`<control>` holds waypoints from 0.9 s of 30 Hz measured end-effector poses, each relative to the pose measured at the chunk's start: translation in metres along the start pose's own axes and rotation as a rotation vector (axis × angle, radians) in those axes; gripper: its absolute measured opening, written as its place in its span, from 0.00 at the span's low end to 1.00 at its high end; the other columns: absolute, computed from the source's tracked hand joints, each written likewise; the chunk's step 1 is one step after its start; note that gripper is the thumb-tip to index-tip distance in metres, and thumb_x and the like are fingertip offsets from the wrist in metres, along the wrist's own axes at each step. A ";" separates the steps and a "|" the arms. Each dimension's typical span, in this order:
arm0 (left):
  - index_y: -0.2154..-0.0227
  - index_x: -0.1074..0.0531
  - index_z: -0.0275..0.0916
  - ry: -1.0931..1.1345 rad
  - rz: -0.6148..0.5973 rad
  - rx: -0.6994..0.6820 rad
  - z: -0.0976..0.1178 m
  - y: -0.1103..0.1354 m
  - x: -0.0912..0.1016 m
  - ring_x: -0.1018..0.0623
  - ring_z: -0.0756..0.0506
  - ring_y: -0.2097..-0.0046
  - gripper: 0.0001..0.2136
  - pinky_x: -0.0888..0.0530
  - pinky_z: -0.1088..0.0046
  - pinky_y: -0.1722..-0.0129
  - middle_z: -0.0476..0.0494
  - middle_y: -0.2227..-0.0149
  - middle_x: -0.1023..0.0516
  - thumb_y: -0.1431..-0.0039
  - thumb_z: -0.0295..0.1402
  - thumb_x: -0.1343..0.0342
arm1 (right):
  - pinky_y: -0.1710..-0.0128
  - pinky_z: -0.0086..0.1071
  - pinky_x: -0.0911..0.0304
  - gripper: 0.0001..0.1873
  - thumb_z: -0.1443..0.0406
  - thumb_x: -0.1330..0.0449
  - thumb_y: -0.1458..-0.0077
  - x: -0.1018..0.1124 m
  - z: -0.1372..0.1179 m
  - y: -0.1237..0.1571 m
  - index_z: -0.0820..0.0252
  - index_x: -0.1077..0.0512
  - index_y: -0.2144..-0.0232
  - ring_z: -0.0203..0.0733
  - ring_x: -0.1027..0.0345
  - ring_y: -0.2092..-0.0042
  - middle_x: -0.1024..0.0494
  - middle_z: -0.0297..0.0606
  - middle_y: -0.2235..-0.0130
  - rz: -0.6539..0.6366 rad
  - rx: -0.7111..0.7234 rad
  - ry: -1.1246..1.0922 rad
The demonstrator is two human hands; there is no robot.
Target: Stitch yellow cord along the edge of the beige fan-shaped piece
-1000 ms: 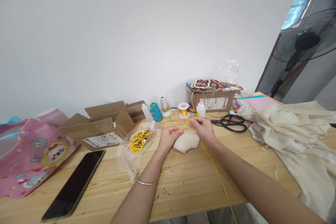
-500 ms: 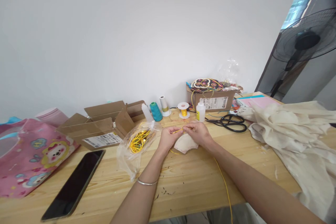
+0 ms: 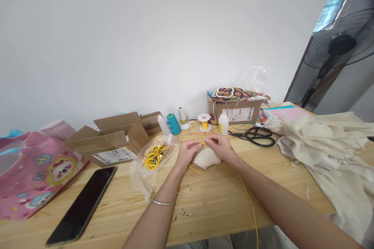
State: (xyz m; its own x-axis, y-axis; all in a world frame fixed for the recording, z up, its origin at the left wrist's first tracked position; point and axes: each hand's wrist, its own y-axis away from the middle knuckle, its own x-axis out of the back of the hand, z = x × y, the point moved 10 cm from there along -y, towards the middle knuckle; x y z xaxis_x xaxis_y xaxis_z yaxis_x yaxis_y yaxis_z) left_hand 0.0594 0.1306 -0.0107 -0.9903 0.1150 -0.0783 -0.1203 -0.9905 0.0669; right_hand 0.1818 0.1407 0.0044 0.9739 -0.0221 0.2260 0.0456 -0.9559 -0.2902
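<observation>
My left hand [image 3: 187, 152] and my right hand [image 3: 221, 146] meet close together over a small cream fabric piece [image 3: 207, 159] on the wooden table [image 3: 210, 202]. Both pinch a thin yellow cord [image 3: 248, 202] between the fingertips. The cord trails from my right hand down past the table's front edge, and a short loop shows under my left hand. A silver bangle sits on my left wrist. A clear plastic bag [image 3: 150, 163] holding a bundle of the same yellow cord lies just left of my left hand.
Black scissors [image 3: 254, 136], a small white glue bottle [image 3: 223, 123], thread spools [image 3: 174, 123] and a cardboard box [image 3: 238, 111] stand behind the hands. Open cardboard boxes [image 3: 112, 140], a phone [image 3: 83, 204] and a pink bag [image 3: 32, 173] lie left. Cream cloth [image 3: 330, 151] is heaped right.
My right hand moved left toward my left hand, so the stretch of yellow cord between them shortened. The trailing cord shifted right along the table front.
</observation>
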 end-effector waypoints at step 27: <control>0.78 0.28 0.32 -0.020 0.002 -0.017 0.001 -0.001 0.000 0.32 0.53 0.81 0.11 0.37 0.79 0.80 0.47 0.82 0.26 0.63 0.37 0.40 | 0.77 0.26 0.44 0.10 0.60 0.46 0.59 0.005 -0.016 0.004 0.62 0.35 0.82 0.33 0.40 0.75 0.32 0.33 0.78 0.058 -0.019 -0.144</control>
State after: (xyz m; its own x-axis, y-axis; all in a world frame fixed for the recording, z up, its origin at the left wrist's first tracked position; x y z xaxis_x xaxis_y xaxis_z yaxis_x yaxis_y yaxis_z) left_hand 0.0598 0.1311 -0.0099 -0.9917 0.1144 -0.0581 -0.1174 -0.9918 0.0498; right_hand 0.1831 0.1322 0.0189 0.9966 -0.0367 0.0732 -0.0147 -0.9596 -0.2811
